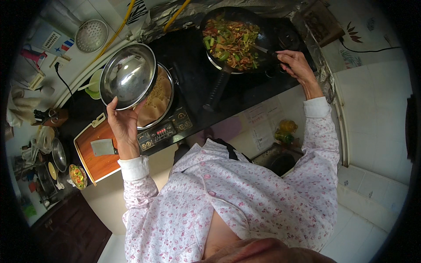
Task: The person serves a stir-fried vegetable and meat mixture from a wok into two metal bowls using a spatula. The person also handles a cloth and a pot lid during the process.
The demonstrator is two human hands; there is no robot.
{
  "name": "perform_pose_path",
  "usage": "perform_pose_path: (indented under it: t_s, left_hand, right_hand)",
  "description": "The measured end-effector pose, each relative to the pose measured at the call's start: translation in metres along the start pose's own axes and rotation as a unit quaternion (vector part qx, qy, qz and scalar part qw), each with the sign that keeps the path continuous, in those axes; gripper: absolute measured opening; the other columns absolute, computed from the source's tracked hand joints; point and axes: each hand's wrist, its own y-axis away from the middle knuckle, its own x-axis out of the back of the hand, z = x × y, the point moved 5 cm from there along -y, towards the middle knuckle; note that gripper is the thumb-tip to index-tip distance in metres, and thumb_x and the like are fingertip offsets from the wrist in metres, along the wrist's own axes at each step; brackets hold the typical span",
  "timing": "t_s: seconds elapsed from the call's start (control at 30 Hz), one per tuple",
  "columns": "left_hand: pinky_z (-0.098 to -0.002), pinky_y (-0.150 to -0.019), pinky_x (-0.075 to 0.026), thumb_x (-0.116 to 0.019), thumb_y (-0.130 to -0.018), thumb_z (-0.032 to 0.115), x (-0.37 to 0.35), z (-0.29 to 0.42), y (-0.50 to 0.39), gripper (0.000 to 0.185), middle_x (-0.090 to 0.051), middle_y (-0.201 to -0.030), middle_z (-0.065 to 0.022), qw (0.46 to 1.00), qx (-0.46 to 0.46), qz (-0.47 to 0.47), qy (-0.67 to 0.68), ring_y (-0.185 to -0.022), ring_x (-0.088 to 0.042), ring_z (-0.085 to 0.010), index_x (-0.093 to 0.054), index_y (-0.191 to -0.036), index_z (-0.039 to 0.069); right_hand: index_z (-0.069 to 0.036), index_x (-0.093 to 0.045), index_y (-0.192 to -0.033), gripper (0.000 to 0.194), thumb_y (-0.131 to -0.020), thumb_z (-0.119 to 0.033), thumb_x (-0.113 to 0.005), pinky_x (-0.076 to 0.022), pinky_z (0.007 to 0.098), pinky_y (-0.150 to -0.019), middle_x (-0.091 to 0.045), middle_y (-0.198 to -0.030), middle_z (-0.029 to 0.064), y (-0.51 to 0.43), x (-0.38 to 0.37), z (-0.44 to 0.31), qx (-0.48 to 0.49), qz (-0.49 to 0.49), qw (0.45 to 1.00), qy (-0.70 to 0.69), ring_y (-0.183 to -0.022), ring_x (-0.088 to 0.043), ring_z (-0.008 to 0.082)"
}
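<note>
My left hand (124,126) grips the rim of a stainless steel bowl or lid (128,75), tilted over a round metal pan (172,95). Noodles and pale brown flat pieces of food (153,107) show in that pan. My right hand (294,65) is closed on the dark handle of a spatula (261,49), whose far end is in the black wok (269,36). In the wok lie stir-fried vegetables (230,42), mixed with strips that may be meat. The wok's handle (217,88) points toward me, untouched.
A cleaver (102,147) lies on a wooden cutting board (98,164) at the left. Beyond the board's near left corner stands a plate of chopped vegetables (78,177). A green bowl (95,83) is behind the steel one. Induction cooker controls (161,133) face me. Foil (324,75) lines the right edge.
</note>
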Motion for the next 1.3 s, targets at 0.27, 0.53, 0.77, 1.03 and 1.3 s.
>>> perform_pose_path:
  t_s: [0.27, 0.53, 0.77, 1.03, 1.3]
  left_hand:
    - [-0.0609, -0.099, -0.049, -0.060, -0.090, 0.021, 0.001, -0.001, -0.002, 0.049, -0.055, -0.134, -0.0167, 1.000, 0.007, -0.003, 0.004, -0.122, -0.056, -0.0340, -0.047, -0.134, 0.002]
    - [-0.0591, -0.095, -0.053, -0.060, -0.091, 0.022, -0.002, 0.000, -0.004, 0.048, -0.056, -0.132, -0.0171, 1.000, 0.009, -0.004, -0.008, -0.121, -0.057, -0.0334, -0.048, -0.133, 0.002]
    - [-0.0577, -0.095, -0.053, -0.060, -0.091, 0.022, -0.009, 0.000, -0.006, 0.046, -0.056, -0.133, -0.0159, 1.000, 0.007, -0.012, -0.012, -0.122, -0.056, -0.0320, -0.049, -0.132, 0.004]
    - [-0.0590, -0.096, -0.052, -0.060, -0.092, 0.021, -0.011, -0.001, -0.010, 0.044, -0.056, -0.133, -0.0151, 1.000, 0.007, -0.013, -0.007, -0.122, -0.056, -0.0313, -0.051, -0.131, 0.004]
    - [-0.0576, -0.097, -0.051, -0.062, -0.091, 0.022, -0.032, -0.013, -0.019, 0.041, -0.055, -0.131, -0.0131, 0.999, 0.028, -0.001, -0.022, -0.122, -0.054, -0.0286, -0.053, -0.127, 0.007]
  right_hand:
    - [0.005, -0.066, -0.116, 0.034, -0.093, -0.020, -0.062, -0.0269, 0.0222, -0.039, -0.055, -0.061, 0.0012, 0.009, -0.008, -0.026, 0.028, -0.003, 0.997, 0.065, -0.043, -0.040, 0.0040]
    - [0.006, -0.065, -0.117, 0.037, -0.092, -0.021, -0.062, -0.0284, 0.0234, -0.041, -0.055, -0.063, 0.0023, 0.011, -0.008, -0.036, 0.027, 0.000, 0.996, 0.085, -0.046, -0.042, 0.0051]
    - [0.006, -0.065, -0.117, 0.037, -0.092, -0.020, -0.063, -0.0279, 0.0234, -0.041, -0.055, -0.063, 0.0023, 0.011, -0.009, -0.040, 0.025, 0.001, 0.996, 0.080, -0.046, -0.042, 0.0051]
    - [0.006, -0.062, -0.122, 0.040, -0.092, -0.019, -0.062, -0.0279, 0.0228, -0.041, -0.056, -0.063, 0.0019, 0.009, -0.010, -0.043, 0.022, 0.000, 0.996, 0.083, -0.046, -0.041, 0.0050]
    - [0.005, -0.059, -0.128, 0.041, -0.093, -0.016, -0.063, -0.0235, 0.0206, -0.037, -0.057, -0.065, 0.0027, 0.009, -0.007, -0.012, -0.033, 0.012, 0.997, -0.065, -0.042, -0.037, 0.0034]
